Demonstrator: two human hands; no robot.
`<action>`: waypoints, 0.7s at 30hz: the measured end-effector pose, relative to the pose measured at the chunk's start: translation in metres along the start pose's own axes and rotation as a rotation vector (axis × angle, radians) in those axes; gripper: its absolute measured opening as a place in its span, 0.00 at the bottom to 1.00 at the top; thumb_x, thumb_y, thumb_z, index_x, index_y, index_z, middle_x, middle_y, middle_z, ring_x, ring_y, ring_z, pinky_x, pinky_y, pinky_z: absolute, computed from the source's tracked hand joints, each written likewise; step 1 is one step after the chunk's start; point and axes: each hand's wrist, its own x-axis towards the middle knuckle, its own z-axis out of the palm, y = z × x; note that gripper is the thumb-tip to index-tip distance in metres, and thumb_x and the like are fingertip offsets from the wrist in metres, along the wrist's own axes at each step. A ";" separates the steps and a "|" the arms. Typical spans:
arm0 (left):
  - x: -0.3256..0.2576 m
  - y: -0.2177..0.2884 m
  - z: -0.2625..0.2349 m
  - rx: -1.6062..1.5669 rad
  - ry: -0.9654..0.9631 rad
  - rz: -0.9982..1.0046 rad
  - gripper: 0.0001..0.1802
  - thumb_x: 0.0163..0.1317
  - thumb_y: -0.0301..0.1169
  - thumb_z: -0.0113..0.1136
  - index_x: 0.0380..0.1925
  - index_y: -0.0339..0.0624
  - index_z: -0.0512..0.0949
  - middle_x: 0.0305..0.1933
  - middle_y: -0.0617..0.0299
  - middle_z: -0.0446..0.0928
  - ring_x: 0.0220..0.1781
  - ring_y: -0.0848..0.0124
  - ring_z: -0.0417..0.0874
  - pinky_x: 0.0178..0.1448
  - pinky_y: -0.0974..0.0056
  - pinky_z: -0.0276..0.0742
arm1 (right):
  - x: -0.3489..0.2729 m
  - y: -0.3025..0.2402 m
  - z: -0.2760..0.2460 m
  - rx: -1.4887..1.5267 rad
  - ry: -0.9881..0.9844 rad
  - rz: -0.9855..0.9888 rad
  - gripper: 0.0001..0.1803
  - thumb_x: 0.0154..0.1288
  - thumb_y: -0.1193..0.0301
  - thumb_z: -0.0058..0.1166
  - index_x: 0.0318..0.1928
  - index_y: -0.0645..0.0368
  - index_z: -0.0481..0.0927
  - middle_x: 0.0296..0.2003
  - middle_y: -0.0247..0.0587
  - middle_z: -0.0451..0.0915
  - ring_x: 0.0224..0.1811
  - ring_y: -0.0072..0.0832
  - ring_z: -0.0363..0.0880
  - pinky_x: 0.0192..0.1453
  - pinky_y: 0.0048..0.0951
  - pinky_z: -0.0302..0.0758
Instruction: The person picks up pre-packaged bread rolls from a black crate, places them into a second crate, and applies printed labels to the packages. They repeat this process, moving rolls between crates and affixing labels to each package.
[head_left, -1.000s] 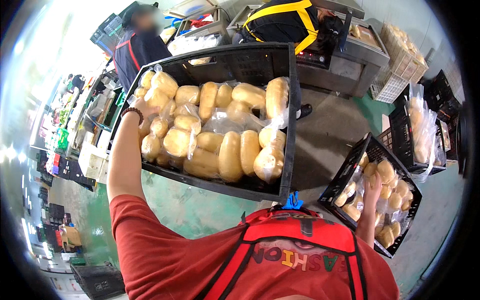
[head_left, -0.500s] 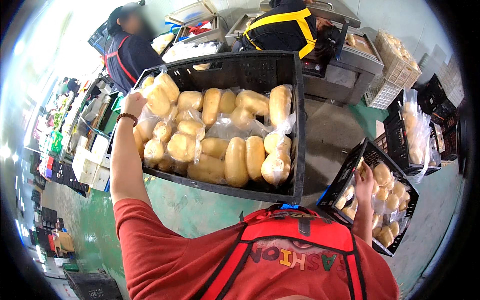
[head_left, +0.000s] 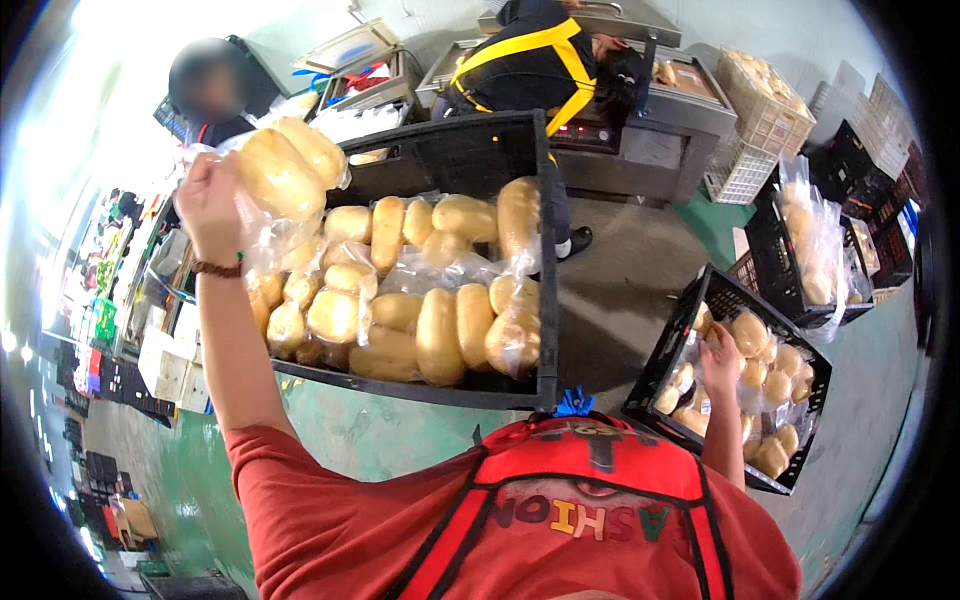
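Up it comes! The left hand point(head_left: 212, 210) has hoisted a bag point(head_left: 285, 170) above the big crate's point(head_left: 547, 300) far left end, grip clenched around it, so its weight now seems to hang there. Over right, the right hand point(head_left: 720, 358) stays in the small crate point(head_left: 665, 355), by pale roots point(head_left: 750, 335); its grip I can't tell.

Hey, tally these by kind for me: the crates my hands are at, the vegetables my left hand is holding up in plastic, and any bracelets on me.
Crates: 2, the large black crate and the smaller black crate
Vegetables: 2 plainly visible in the clear plastic in your left hand
Bracelet: 1
Total: 5
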 end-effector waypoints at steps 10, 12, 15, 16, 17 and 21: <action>0.010 0.170 0.114 -0.758 -0.274 0.078 0.05 0.60 0.28 0.57 0.28 0.38 0.75 0.29 0.64 0.73 0.31 0.77 0.71 0.34 0.71 0.67 | 0.011 -0.051 -0.040 0.555 -0.170 -0.175 0.25 0.60 0.71 0.57 0.58 0.61 0.71 0.53 0.40 0.76 0.55 0.27 0.73 0.58 0.31 0.69; 0.001 0.212 0.141 -0.813 -0.382 0.045 0.06 0.60 0.29 0.57 0.29 0.38 0.75 0.30 0.62 0.74 0.32 0.75 0.72 0.35 0.69 0.68 | 0.018 -0.081 -0.061 0.654 -0.307 -0.268 0.26 0.60 0.71 0.58 0.59 0.60 0.71 0.54 0.39 0.75 0.57 0.28 0.72 0.60 0.32 0.69; -0.030 0.258 0.202 -0.903 -0.616 -0.040 0.07 0.59 0.30 0.58 0.31 0.37 0.76 0.32 0.59 0.75 0.33 0.72 0.74 0.35 0.66 0.70 | 0.036 -0.097 -0.100 0.688 -0.352 -0.415 0.29 0.61 0.68 0.56 0.62 0.61 0.66 0.61 0.43 0.68 0.64 0.31 0.65 0.66 0.35 0.62; -0.049 0.281 0.204 -0.871 -0.682 -0.072 0.07 0.59 0.30 0.58 0.32 0.36 0.76 0.33 0.58 0.75 0.34 0.71 0.75 0.36 0.66 0.71 | 0.044 -0.101 -0.108 0.690 -0.349 -0.514 0.31 0.60 0.66 0.58 0.62 0.61 0.66 0.62 0.44 0.66 0.65 0.33 0.63 0.66 0.36 0.61; -0.058 0.282 0.257 -0.975 -0.836 -0.088 0.08 0.58 0.30 0.58 0.32 0.36 0.76 0.33 0.57 0.76 0.34 0.70 0.76 0.36 0.65 0.72 | 0.058 -0.083 -0.126 0.592 -0.195 -0.595 0.35 0.56 0.64 0.62 0.62 0.60 0.65 0.62 0.46 0.66 0.65 0.37 0.64 0.66 0.38 0.61; -0.123 0.336 0.342 -0.946 -1.359 0.153 0.11 0.47 0.34 0.68 0.21 0.43 0.75 0.27 0.62 0.76 0.28 0.70 0.75 0.31 0.65 0.69 | 0.074 -0.031 -0.172 0.481 -0.270 -0.771 0.45 0.49 0.57 0.67 0.65 0.59 0.62 0.59 0.50 0.69 0.61 0.41 0.69 0.64 0.37 0.65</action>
